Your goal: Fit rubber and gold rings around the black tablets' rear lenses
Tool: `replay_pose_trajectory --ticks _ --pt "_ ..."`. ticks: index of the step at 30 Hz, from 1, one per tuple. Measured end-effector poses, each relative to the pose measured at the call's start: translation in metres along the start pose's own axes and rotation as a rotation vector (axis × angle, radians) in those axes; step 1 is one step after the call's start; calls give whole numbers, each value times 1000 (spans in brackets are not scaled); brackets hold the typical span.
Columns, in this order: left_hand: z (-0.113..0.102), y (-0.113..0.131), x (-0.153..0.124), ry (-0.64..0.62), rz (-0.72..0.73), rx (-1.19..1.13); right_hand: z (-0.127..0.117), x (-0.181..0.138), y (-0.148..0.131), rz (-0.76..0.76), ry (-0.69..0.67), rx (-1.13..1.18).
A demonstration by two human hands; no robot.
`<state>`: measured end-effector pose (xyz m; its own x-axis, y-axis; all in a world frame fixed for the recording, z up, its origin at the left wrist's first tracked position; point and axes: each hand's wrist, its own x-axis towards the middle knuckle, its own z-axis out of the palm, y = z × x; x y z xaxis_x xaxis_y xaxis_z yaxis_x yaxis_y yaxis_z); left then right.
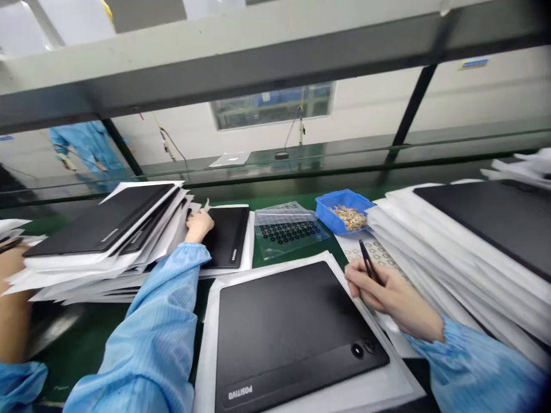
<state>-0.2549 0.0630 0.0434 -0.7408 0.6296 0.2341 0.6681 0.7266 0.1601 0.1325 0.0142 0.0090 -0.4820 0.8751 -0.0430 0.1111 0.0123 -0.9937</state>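
A black tablet back cover (288, 327) lies on a white sheet right in front of me. My right hand (387, 295) is closed around black tweezers (370, 264), just past the cover's right edge, over a sheet of small rings. My left hand (198, 225) reaches far forward, fingers curled on the edge of another black cover (228, 236) lying on white foam, beside a leaning stack of covers (107, 235).
A blue bin (342, 211) of small metal parts and a clear sheet of black ring stickers (287, 232) sit behind the near cover. A tall stack of white sheets and covers (465, 241) fills the right side. Another person's arm (12, 310) is at the far left.
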Motion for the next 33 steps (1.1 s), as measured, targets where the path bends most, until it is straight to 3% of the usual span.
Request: replay_pose_trajectory --ticks 2,5,7,9,12,14,19,24,33 --pt "-11 4 -6 -14 81 53 -9 -11 -1 5 145 -23" --pt "-30 27 -28 -10 341 99 -24 -30 3 -10 432 -86" --pt "-38 52 -61 -21 635 88 -32 -39 9 12 568 -127" --pt "-38 77 -108 -111 1014 40 -37 -45 18 51 621 -147" --pt "-24 103 -181 -263 1602 -134 -37 -43 30 12 597 -160" --pt "-10 111 -212 -330 1820 -239 -36 -38 37 -45 564 -148" --pt "10 115 -222 -411 1844 -286 -32 -27 44 -45 632 -180" --pt "11 116 -219 -461 1827 -308 -30 -29 42 -9 659 -308" --pt "13 117 -220 -487 1810 -286 -29 -30 42 28 680 -310"
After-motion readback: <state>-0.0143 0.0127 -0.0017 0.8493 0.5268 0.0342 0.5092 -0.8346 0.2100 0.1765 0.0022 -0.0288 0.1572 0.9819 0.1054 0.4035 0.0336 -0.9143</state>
